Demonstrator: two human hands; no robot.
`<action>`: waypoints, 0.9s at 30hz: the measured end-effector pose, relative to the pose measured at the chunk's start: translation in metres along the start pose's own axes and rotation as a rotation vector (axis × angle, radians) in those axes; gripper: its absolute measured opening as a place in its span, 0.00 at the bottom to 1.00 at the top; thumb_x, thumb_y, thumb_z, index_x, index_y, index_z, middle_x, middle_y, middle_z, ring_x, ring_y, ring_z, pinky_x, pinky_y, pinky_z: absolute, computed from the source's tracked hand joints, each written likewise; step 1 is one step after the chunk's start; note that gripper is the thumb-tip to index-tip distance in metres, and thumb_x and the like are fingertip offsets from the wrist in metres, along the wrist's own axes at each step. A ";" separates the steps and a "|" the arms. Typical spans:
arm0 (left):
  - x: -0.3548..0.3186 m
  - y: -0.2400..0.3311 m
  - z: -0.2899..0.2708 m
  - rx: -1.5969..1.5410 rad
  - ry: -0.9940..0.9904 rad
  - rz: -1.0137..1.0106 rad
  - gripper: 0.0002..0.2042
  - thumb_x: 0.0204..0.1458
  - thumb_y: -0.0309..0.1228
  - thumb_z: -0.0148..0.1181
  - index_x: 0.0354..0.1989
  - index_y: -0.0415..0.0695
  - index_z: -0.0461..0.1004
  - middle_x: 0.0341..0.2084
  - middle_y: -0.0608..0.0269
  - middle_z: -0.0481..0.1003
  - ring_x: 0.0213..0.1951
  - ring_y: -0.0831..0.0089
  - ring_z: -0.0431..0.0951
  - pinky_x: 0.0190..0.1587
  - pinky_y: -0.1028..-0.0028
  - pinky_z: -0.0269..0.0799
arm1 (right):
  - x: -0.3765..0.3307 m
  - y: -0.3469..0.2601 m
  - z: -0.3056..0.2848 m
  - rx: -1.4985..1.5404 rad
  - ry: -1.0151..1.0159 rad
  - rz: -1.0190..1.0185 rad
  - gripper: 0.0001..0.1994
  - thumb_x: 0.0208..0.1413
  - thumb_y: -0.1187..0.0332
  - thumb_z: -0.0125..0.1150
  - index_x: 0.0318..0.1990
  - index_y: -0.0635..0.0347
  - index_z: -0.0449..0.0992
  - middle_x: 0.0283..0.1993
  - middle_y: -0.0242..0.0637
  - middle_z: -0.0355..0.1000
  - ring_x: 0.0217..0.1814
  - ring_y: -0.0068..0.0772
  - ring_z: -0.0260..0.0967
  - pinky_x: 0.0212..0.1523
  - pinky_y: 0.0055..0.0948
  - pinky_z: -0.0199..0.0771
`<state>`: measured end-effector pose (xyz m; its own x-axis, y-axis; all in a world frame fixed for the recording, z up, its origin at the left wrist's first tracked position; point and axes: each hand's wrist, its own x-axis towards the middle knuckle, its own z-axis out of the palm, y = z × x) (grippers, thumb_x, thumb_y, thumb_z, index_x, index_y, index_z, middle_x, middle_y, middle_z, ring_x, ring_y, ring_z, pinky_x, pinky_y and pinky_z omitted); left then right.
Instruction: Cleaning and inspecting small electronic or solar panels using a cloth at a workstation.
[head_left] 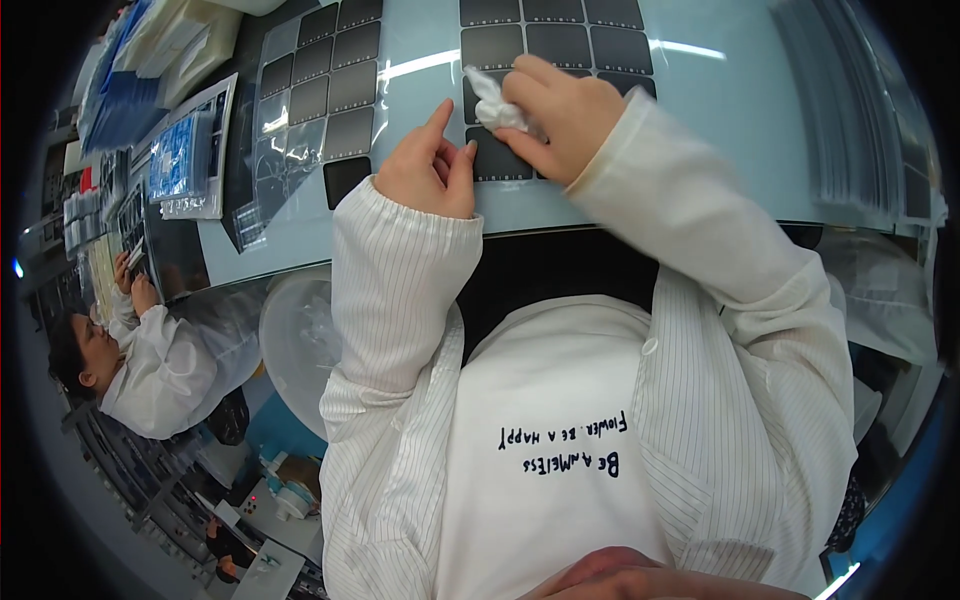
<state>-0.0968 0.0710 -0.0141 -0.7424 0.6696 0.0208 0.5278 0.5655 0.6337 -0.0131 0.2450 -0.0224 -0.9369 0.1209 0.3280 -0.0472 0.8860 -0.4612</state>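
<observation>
My right hand (575, 112) is closed on a crumpled white wiping cloth (492, 105), pressed over a grid of dark rectangular panels (493, 47) with rounded corners. The cloth and hand cover part of the panels. Beside it, my left hand (428, 172) has its index finger stretched forward and its thumb at the left edge of the nearest dark panel (497, 162). The other left fingers are curled, with nothing visible in them. Both hands are bare, with white striped sleeves to the wrists.
More dark panels (352, 86) lie on clear film to the left on the pale glass-like tabletop (700, 130). Farther left are blue film-wrapped packs (180, 158) and stacked sheets. Clear sheets (860, 120) are piled at right. A co-worker (160, 365) sits at the left.
</observation>
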 end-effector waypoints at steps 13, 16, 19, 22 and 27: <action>0.001 -0.002 0.004 -0.020 0.030 0.072 0.21 0.49 0.27 0.62 0.54 0.39 0.72 0.20 0.63 0.72 0.19 0.74 0.72 0.26 0.75 0.70 | 0.017 0.033 -0.008 -0.069 0.126 0.129 0.14 0.49 0.60 0.65 0.35 0.60 0.72 0.32 0.42 0.71 0.32 0.46 0.73 0.33 0.36 0.73; 0.001 -0.006 0.005 -0.018 0.028 0.051 0.21 0.49 0.28 0.62 0.54 0.40 0.72 0.20 0.63 0.72 0.19 0.74 0.72 0.26 0.75 0.70 | 0.013 0.020 -0.001 -0.044 0.044 0.055 0.14 0.49 0.60 0.65 0.34 0.61 0.72 0.33 0.41 0.71 0.34 0.46 0.73 0.35 0.35 0.73; 0.001 -0.008 0.006 -0.033 0.034 0.044 0.21 0.49 0.28 0.62 0.54 0.40 0.72 0.20 0.63 0.72 0.19 0.74 0.72 0.26 0.75 0.70 | 0.007 0.003 -0.005 0.067 0.010 0.080 0.14 0.47 0.59 0.66 0.34 0.59 0.71 0.33 0.40 0.70 0.34 0.46 0.72 0.36 0.37 0.73; 0.003 -0.002 0.003 -0.030 0.020 0.056 0.21 0.49 0.28 0.62 0.54 0.41 0.72 0.20 0.63 0.72 0.19 0.75 0.72 0.26 0.75 0.70 | 0.017 0.020 -0.011 -0.103 0.085 0.154 0.14 0.47 0.59 0.66 0.35 0.58 0.72 0.34 0.39 0.71 0.34 0.45 0.73 0.35 0.36 0.72; 0.000 -0.004 0.003 -0.019 0.021 0.028 0.22 0.49 0.28 0.61 0.54 0.41 0.71 0.20 0.64 0.72 0.19 0.75 0.72 0.27 0.75 0.70 | 0.006 0.000 -0.006 0.032 0.011 0.080 0.14 0.48 0.60 0.66 0.35 0.58 0.73 0.34 0.39 0.71 0.34 0.46 0.73 0.34 0.36 0.73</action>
<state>-0.0972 0.0703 -0.0189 -0.7360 0.6747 0.0548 0.5406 0.5371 0.6475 -0.0166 0.2486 -0.0158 -0.9342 0.1959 0.2981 0.0165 0.8586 -0.5124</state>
